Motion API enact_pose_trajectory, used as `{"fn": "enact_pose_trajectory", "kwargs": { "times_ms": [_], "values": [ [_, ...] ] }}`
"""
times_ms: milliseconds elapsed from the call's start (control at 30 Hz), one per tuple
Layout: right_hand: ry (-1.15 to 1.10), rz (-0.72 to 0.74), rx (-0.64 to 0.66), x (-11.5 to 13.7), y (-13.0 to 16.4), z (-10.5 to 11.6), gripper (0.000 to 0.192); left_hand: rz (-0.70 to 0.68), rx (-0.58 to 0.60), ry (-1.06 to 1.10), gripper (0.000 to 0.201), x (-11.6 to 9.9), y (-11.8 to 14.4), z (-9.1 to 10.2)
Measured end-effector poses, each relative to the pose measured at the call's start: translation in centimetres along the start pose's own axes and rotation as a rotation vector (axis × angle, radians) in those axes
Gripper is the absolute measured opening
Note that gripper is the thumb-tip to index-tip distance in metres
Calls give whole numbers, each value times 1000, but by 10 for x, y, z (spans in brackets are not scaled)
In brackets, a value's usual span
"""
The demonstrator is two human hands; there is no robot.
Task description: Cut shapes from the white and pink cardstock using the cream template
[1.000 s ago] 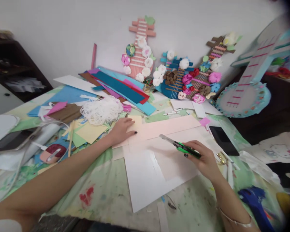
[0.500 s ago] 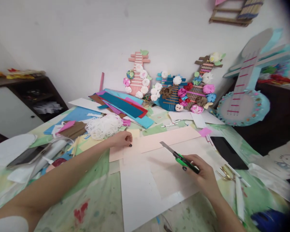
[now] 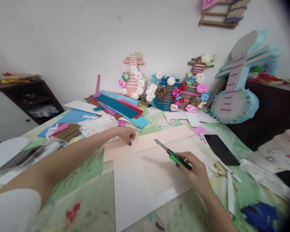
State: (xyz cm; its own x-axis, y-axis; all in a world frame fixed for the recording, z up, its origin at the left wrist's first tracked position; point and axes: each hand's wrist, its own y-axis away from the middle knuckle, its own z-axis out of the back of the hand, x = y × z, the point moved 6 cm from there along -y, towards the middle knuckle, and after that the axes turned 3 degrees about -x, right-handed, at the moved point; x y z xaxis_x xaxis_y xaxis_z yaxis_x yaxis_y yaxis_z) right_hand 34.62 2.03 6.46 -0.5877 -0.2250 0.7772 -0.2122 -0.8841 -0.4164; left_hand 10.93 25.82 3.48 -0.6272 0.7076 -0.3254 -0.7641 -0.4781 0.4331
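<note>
My right hand (image 3: 195,172) grips a green utility knife (image 3: 172,154) with its blade out, held just above a white sheet (image 3: 135,190) and pale pink paper (image 3: 164,174) in front of me. My left hand (image 3: 126,134) reaches across the table, fingers curled, with the fingertips pinching or pressing the edge of a long pale pink strip (image 3: 159,138). Whether the fingers hold the strip or only press on it is unclear. A tangle of white string (image 3: 98,125) lies just left of that hand.
Coloured paper strips (image 3: 120,108) and flower-decorated paper guitars (image 3: 169,91) lean at the wall. A black phone (image 3: 219,149), gold scissors (image 3: 217,169) and a white pen (image 3: 166,123) lie to the right. A large blue paper guitar (image 3: 234,100) stands by a dark cabinet (image 3: 275,109).
My view tilted up and shifted. My left hand went from flat on the paper to curled fingertips on the pink strip's edge. The knife in my right hand stayed over the sheets.
</note>
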Motion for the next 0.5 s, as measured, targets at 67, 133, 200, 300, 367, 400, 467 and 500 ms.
{"fn": "enact_pose_trajectory", "kwargs": {
  "times_ms": [67,133,200,300,367,400,467,500],
  "values": [
    [10,-4,-2,-1,0,1,21,-45,19,-13,33,-2,-3,2],
    [11,-6,-1,-1,1,2,20,-85,5,-23,33,-4,-4,8],
    [9,-5,6,-1,1,2,20,-114,-18,-35,33,-7,-7,15],
    [4,-2,6,1,1,3,20,-150,-12,-57,33,-13,-14,25],
    [1,0,-4,1,1,5,20,-173,17,-74,32,-18,-21,26],
    [0,0,-10,1,1,5,20,-181,34,-84,32,-21,-25,25],
    [0,3,-14,1,1,6,20,-192,69,-102,31,-27,-35,21],
    [3,3,-12,1,1,6,20,-194,82,-111,31,-29,-39,18]
  ]
}}
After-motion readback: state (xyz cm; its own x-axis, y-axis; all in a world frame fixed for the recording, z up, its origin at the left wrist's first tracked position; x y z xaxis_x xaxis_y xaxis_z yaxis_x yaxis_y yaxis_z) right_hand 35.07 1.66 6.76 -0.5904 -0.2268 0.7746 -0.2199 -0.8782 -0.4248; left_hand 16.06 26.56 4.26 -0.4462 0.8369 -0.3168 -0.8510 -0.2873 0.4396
